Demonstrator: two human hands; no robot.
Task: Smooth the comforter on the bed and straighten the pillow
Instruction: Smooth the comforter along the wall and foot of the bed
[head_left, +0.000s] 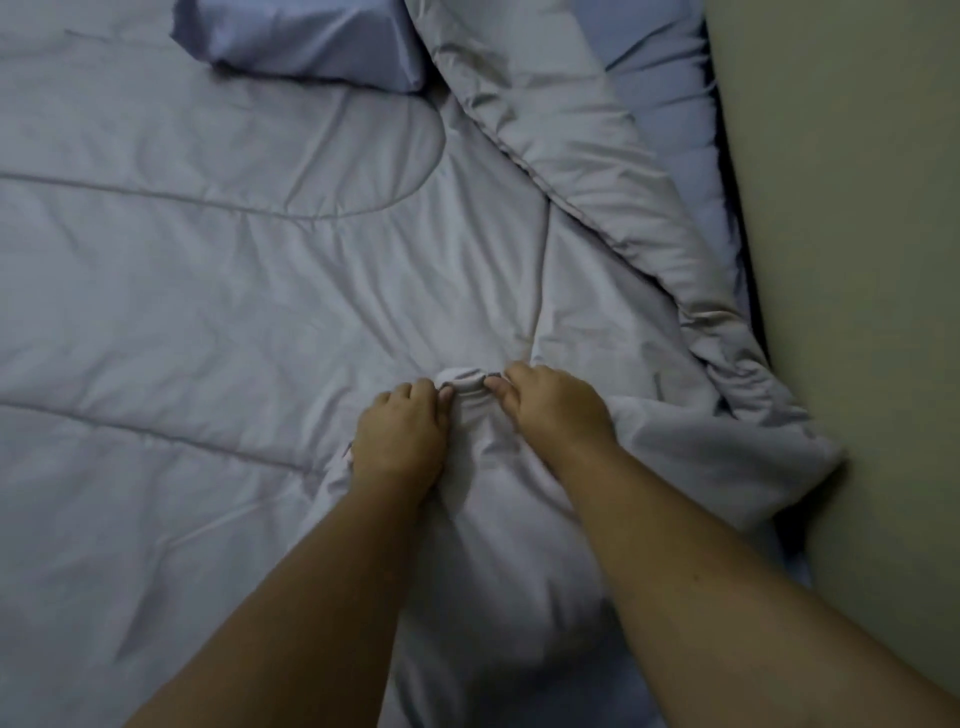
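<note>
A pale grey quilted comforter (218, 270) covers most of the bed, flat on the left and bunched into thick folds along the right side. A blue-grey pillow (311, 41) lies at the top, tilted, partly cut off by the frame. My left hand (402, 434) and my right hand (553, 402) sit side by side in the middle. Each grips a raised fold of the comforter between curled fingers and thumb. A small hump of fabric stands between the two hands.
A blue bed sheet (660, 104) shows under the folded-back comforter at the upper right. A plain beige wall (857, 260) runs close along the bed's right edge, with a dark gap between them.
</note>
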